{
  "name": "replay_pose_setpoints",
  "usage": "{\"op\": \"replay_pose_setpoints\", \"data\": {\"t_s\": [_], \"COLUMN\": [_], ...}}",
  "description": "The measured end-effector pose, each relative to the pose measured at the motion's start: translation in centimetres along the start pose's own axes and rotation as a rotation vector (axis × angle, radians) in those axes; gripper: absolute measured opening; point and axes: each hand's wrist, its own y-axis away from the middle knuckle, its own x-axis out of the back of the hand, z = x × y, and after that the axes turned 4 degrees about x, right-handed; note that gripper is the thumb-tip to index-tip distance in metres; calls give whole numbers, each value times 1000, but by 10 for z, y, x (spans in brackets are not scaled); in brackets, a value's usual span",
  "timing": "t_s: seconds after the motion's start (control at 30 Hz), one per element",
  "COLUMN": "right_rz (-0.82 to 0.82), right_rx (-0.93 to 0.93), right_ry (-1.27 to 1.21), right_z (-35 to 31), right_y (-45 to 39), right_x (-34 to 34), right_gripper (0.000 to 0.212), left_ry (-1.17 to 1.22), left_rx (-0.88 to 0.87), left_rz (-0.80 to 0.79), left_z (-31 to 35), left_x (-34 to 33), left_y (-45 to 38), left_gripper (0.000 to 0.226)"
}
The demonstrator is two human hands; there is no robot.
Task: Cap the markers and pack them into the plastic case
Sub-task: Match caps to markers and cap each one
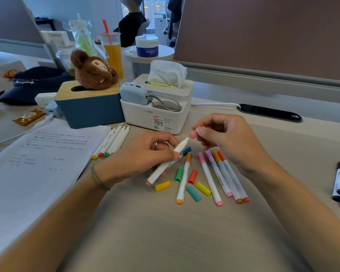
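Mid-frame: our left hand (145, 152) grips the light, stiff marker (166, 162) mid-barrel; right hand (226, 138) pinches the small slippery pink cap (193, 134) at its sides.

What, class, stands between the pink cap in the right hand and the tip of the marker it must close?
Nothing visible: the pink cap sits just off the marker tip, open air between.

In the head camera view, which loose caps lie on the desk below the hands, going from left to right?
yellow cap → green cap → red cap → teal cap → second yellow cap
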Motion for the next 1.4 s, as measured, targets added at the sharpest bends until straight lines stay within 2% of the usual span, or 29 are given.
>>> {"op": "replay_pose_setpoints", "data": {"t_s": [0.1,0.2,0.3,0.5,0.7,0.87,1.0,1.17,1.3,1.4], "right_rz": [-40,11,85,79,140,106,14,-50,-160,-261], "right_rx": [-8,-17,-26,-51,-14,12,-13,-40,-197,-300], "right_ry": [-18,-56,-53,-21,36,36,42,374,676,809], "right_z": [-2,-3,-1,3,3,1,-3,-4,5,13], "right_y": [2,5,8,18,16,17,8,-4,-9,-8], "right_x": [-3,-9,-19,-41,-40,-38,-22,18,41,45], "right_gripper": [12,12,21,46,51,47,36,36,41,34], "left_ry": [30,69,142,219,233,260,251,105,40,-1], "left_rx": [-17,-35,-42,-51,-78,-84,-52,-4,31,52], "left_rz": [-13,16,61,122,75,44,67,168,195,201], "left_z": [0,-1,0,-1,2,2,4,-1,-5,-5], "left_x": [-1,-2,-4,-10,-16,-19,-17,-11,-10,-11], "left_y": [0,-1,1,0,2,2,1,-3,-7,-8], "left_gripper": [12,17,31,51,31,35,34,28,26,25]}}
